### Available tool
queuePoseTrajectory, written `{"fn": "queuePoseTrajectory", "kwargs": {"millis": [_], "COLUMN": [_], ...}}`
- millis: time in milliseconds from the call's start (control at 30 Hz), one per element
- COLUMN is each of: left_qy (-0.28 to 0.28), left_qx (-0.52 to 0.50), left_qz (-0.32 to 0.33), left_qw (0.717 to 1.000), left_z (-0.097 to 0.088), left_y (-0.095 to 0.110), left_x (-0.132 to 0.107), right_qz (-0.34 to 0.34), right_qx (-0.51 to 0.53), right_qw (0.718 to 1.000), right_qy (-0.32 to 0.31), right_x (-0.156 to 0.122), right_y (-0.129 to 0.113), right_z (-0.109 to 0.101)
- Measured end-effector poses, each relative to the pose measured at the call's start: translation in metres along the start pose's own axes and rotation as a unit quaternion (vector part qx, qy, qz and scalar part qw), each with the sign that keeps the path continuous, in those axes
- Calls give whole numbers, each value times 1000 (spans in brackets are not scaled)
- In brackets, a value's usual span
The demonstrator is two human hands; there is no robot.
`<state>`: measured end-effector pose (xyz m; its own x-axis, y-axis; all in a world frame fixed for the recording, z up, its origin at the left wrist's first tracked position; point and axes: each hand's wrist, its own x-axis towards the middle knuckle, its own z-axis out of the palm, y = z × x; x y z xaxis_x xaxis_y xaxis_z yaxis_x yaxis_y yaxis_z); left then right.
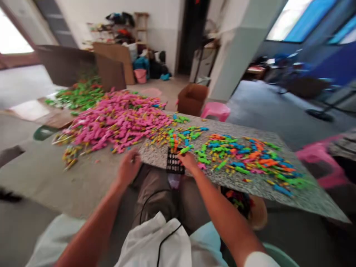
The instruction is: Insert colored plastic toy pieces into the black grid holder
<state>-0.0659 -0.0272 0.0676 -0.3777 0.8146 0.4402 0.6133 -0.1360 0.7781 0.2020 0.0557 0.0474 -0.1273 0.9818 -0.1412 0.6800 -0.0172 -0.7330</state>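
Note:
My right hand is closed on a small bright green plastic piece with a yellow end, above a black slotted rack. The rack stands at the table's near edge, and an orange piece is upright at its far side. My left hand is left of the rack, close to the near side of a big heap of pink plastic pieces. Its fingers are curled and blurred, and whatever they hold is hidden.
Green, blue and orange pieces lie scattered over the speckled stone table to the right. A green heap lies behind the pink one at far left. Beyond the table are a brown carton and a pink stool.

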Motion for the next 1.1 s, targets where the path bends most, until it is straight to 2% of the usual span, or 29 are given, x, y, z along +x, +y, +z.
{"fn": "queuePoseTrajectory", "kwargs": {"millis": [33, 67, 133, 267, 400, 533, 700, 1100], "left_qy": [-62, -126, -206, -236, -265, -273, -279, -281], "left_qx": [26, 45, 67, 88, 131, 159, 185, 196], "left_qz": [23, 52, 105, 155, 177, 182, 195, 193], "left_qw": [997, 990, 971, 955, 939, 931, 922, 919], "left_z": [-6, -3, 20, 74, 99, 107, 108, 109], "left_y": [-13, -21, -27, -23, -29, -32, -31, -29], "left_x": [-14, -25, -38, -35, -25, -26, -30, -31], "right_qz": [5, 6, -3, -23, -21, -44, -54, -41], "right_qx": [20, 28, 32, 7, -35, -99, -159, -200], "right_qw": [1000, 1000, 999, 1000, 999, 993, 984, 971], "right_qy": [1, 4, 9, 9, 15, 40, 61, 122], "right_x": [5, 8, 7, 0, 2, 5, 3, -5], "right_y": [7, 13, 20, 18, 16, 18, 19, 13], "right_z": [4, 7, 9, 10, 20, 28, 33, 48]}}
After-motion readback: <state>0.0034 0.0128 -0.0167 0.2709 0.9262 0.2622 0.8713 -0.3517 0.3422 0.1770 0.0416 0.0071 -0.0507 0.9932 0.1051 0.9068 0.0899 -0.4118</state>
